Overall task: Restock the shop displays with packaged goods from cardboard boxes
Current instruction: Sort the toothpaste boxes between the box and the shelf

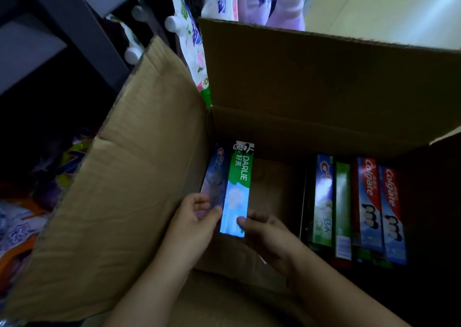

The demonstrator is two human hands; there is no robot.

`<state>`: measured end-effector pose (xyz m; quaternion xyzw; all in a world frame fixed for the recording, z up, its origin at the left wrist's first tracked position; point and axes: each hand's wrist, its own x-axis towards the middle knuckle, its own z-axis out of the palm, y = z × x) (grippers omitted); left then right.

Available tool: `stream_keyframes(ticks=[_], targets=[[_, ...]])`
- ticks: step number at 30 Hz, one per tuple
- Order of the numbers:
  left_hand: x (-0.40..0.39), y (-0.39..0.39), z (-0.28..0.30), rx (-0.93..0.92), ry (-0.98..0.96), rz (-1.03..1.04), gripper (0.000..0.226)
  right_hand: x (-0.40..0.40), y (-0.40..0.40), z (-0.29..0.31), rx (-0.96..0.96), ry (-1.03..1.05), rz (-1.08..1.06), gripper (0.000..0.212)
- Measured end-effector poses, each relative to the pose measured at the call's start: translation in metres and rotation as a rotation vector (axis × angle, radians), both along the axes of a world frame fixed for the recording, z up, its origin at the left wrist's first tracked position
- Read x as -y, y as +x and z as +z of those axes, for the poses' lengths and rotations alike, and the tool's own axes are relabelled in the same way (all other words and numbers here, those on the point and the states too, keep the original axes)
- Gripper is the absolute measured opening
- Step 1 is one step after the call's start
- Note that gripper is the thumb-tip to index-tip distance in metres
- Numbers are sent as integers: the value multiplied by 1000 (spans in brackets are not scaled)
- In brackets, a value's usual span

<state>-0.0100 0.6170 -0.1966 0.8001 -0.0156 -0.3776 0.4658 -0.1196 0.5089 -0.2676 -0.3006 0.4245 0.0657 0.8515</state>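
Note:
An open cardboard box [287,77] fills the view, flaps spread left and back. Inside at its left wall stand a green-and-blue Darlie toothpaste carton [238,189] and a blue Crest carton [213,177] beside it. My left hand [193,222] curls its fingers round the near end of the Crest carton. My right hand [264,234] pinches the near end of the Darlie carton, thumb on its face. Along the box's right side lie several more cartons: a Crest one [323,197], a green one [343,209] and two red Colgate ones [379,207].
Bagged detergent pouches with white caps [189,22] hang or stand behind the box. A dark shelf frame [74,24] rises at the upper left. Colourful packets [20,227] lie on the floor at the left. Pale floor [386,7] shows at the upper right.

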Motion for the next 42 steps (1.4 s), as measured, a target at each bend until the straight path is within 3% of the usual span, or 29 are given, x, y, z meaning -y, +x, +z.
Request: stream_keyframes(ticks=[4,7,10,14,20,24,30,36,42], targets=[[1,-3,2,-183,-40,-10,37,-14,-14,38,193,29,95,40],[0,-3,7,-142,-96,83,23,-24,-11,38,235,-11,132,41],[-4,2,11,30,-100,108,11,-18,-1,-2,-12,-286,25,41],[-9,4,18,30,-149,119,7,3,22,-69,-324,-537,64,46],[-15,3,12,33,-175,98,16,-2,60,-116,-330,-752,264,45],[-17,3,15,-14,-196,125,18,-3,65,-119,-423,-895,299,59],[-13,4,16,-46,-213,139,15,2,41,-111,-499,-811,292,56],[-13,2,11,-73,-203,151,15,-9,31,-109,-662,-886,508,46],[-13,2,11,-69,-207,151,13,-16,31,-97,-712,-1041,558,75]])
